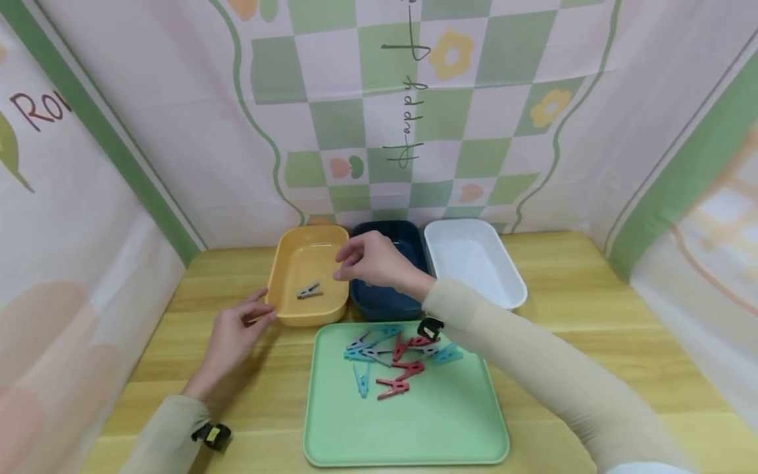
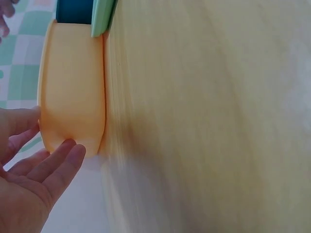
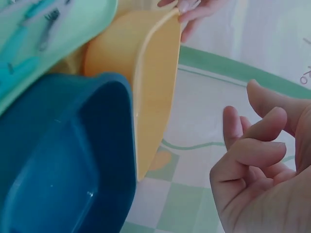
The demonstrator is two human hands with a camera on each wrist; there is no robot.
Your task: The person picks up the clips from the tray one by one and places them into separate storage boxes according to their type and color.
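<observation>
My left hand (image 1: 237, 329) is at the near left corner of a yellow bin (image 1: 343, 309), its fingertips touching the outer wall. In the left wrist view those fingers (image 2: 60, 162) lie fairly straight against the bin's side. Inside the bin is one grey clothespin (image 1: 309, 291). My right hand (image 1: 376, 260) hovers above the yellow bin's right edge and a dark blue bin (image 1: 385, 306). Its fingers bend loosely with nothing between them, as the right wrist view (image 3: 262, 165) also shows. Red, blue and grey clothespins (image 1: 408, 368) lie heaped on a light green tray (image 1: 408, 434).
A white bin (image 1: 474, 260) stands right of the dark blue one, all three bins in a row. The green tray lies in front of them on the wooden table (image 1: 568, 283). Printed cloth (image 1: 391, 118) hangs behind and at both sides.
</observation>
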